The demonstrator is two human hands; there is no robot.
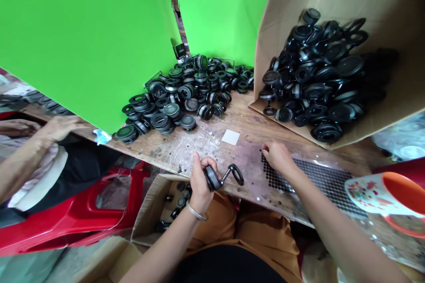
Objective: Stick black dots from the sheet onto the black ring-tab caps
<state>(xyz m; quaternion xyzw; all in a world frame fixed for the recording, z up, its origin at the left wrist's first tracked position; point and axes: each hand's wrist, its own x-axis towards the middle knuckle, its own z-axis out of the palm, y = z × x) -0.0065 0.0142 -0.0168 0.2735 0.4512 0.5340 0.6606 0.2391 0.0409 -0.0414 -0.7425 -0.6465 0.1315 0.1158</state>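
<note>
My left hand (202,181) is wrapped round a black round holder with a ribbed edge (212,178). A jointed arm with a ring (236,174) at its end sticks out from it to the right. My right hand (276,155) is pinched at the upper left corner of a sheet of small black round dots (318,179) that lies on the wooden table (247,117). What sits between those fingertips is too small to make out. A small pale square card (230,137) lies on the table between and beyond my hands.
Many black holders are heaped against the green panel (83,44), and more fill a tipped cardboard box (265,48) at right. A white and orange cup (375,192) stands near my right forearm. An open carton (146,212) is below the table edge. Another person's hand (61,127) rests at left.
</note>
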